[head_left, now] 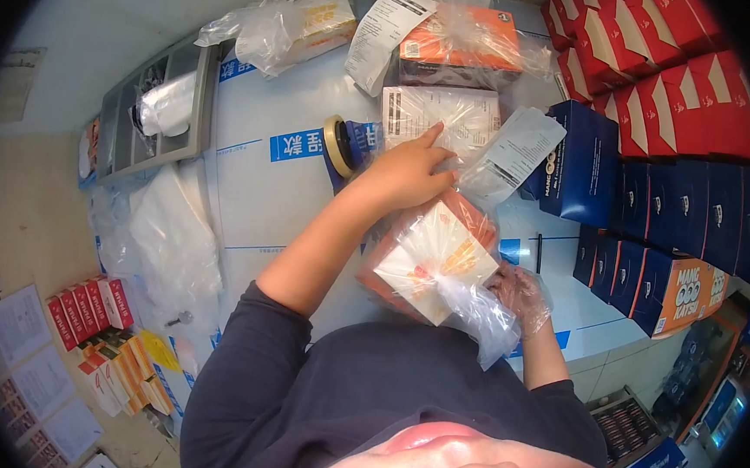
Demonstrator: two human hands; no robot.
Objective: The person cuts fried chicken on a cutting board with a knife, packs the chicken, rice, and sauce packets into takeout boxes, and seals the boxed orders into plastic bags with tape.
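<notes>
My left hand (410, 171) is bare, its fingers apart, the index finger resting on a plastic-wrapped parcel with a printed receipt (440, 117). Below its palm lies a bagged stack, with a white and orange box (438, 260) on top of an orange one. The clear plastic bag (482, 315) is gathered into a knot above the box, its loose end hanging toward my body. My right hand (520, 301), in a clear plastic glove, is closed at the bag's right side, partly hidden by the plastic. Another long receipt (520, 148) lies right of my left hand.
A tape roll (338, 146) stands left of my left hand. Bagged boxes (462, 44) sit at the back. Blue boxes (584, 162) and red boxes (663, 98) are stacked at right. A grey tray (108, 133) and plastic bags (175, 237) lie at left.
</notes>
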